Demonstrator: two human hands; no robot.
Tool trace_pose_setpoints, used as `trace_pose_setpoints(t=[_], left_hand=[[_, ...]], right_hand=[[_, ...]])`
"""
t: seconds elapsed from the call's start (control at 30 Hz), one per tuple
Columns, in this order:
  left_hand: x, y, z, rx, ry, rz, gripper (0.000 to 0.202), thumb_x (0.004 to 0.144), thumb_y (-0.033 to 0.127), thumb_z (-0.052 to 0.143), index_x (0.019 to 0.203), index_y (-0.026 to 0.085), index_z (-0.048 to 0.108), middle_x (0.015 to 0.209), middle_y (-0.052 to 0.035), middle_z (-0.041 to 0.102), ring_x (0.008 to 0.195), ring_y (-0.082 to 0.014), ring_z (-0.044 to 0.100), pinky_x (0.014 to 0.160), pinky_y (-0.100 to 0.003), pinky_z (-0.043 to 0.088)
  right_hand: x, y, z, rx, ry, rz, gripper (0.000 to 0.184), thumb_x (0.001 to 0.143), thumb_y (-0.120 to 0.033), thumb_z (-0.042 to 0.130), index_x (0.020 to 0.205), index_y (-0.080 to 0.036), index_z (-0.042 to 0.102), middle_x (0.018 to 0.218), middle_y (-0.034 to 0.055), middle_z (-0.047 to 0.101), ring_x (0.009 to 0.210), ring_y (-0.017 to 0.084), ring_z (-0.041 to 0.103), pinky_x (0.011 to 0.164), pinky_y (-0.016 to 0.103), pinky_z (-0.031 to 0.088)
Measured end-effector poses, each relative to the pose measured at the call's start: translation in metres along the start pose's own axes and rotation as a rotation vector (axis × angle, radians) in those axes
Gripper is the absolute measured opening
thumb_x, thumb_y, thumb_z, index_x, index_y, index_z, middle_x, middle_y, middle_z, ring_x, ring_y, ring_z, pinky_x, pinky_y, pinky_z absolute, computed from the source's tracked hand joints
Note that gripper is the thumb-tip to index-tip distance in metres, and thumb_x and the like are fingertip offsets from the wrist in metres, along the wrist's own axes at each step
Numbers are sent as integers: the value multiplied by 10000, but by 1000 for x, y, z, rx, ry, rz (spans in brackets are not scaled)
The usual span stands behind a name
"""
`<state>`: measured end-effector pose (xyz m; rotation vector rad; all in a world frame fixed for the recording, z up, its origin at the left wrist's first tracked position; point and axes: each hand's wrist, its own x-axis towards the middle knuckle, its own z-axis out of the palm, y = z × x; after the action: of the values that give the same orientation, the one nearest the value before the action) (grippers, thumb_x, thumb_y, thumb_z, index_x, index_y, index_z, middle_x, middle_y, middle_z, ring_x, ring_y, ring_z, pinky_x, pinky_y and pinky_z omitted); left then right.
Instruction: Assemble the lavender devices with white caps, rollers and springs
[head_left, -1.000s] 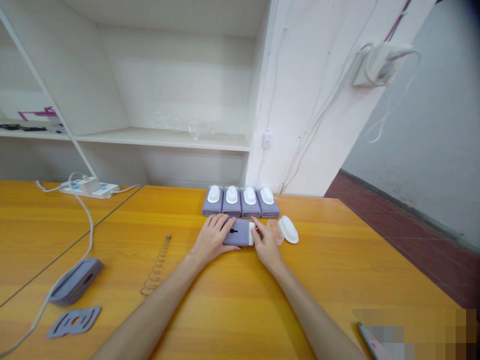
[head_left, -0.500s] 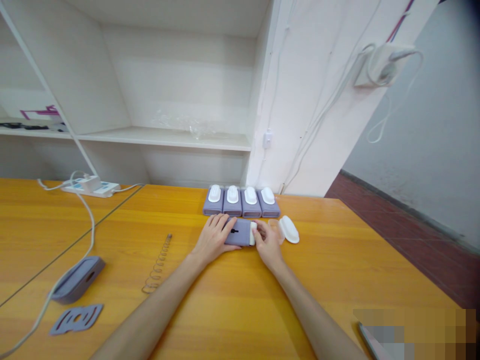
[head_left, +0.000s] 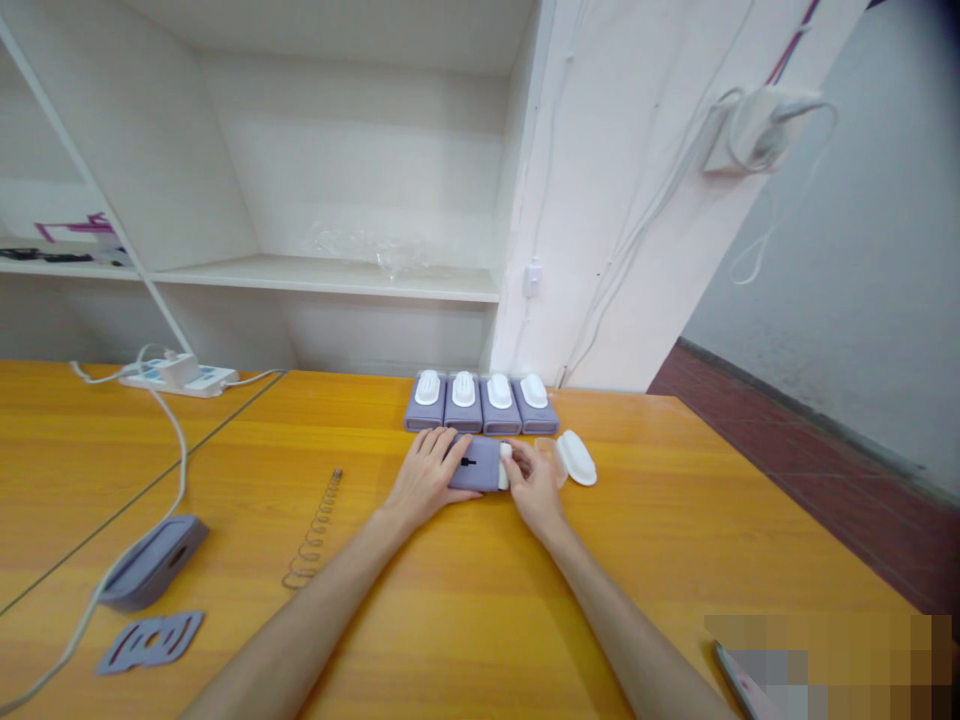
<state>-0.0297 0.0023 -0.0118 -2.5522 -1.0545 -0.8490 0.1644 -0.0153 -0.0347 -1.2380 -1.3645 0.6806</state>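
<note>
A purple-grey box-shaped housing (head_left: 484, 470) with a small black mark lies on its side on the table. My left hand (head_left: 426, 468) wraps its left end, the thumb along the near edge and the fingers over the top. At the right end sits a white end piece (head_left: 505, 466), pinched by the fingers of my right hand (head_left: 534, 487); whether it is seated in the housing I cannot tell. Just right of that hand are a clear plastic cup-like piece (head_left: 553, 460) and a white oval dish-shaped part (head_left: 577, 459). Several purple-grey units with white tops (head_left: 464, 400) stand behind.
A coil spring (head_left: 313, 535) lies left of my left arm. Farther left are a hollow purple-grey shell (head_left: 154, 563), a flat slotted plate (head_left: 151, 641) and a white cable (head_left: 182, 460) from a power strip (head_left: 206, 379). A phone-like edge (head_left: 735, 680) shows at lower right.
Both hands keep the same hold on the housing and the white end piece. The view has shifted very slightly; nothing on the table has visibly moved.
</note>
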Motion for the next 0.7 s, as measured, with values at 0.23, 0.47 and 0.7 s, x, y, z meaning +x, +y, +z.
trace_pose_setpoints(t=[0.23,0.47,0.7], left_hand=[[1,0,-1,-40,4,-11,753,683,602,603,1280,182,418,1178,-154,513,1103,-313,464,954,-470,347],[1,1,-2,-58,11,-20,753,676,601,613,1273,180,427,1162,-147,523,1090,-308,473,947,-462,359],[0,0,0,-68,22,-31,752,668,600,622,1265,183,436,1160,-142,525,1085,-305,475,939,-452,366]], right_hand=[[-1,-2,-2,35,-7,-31,333,810,-396,536,1039,-161,594,897,90,676,777,208,639,711,355,528],[0,-6,-4,49,-31,-33,316,801,-403,543,1007,-170,600,879,84,682,805,216,643,698,348,532],[1,-4,-6,53,-52,-59,288,808,-393,538,982,-170,593,862,77,675,754,198,635,718,354,526]])
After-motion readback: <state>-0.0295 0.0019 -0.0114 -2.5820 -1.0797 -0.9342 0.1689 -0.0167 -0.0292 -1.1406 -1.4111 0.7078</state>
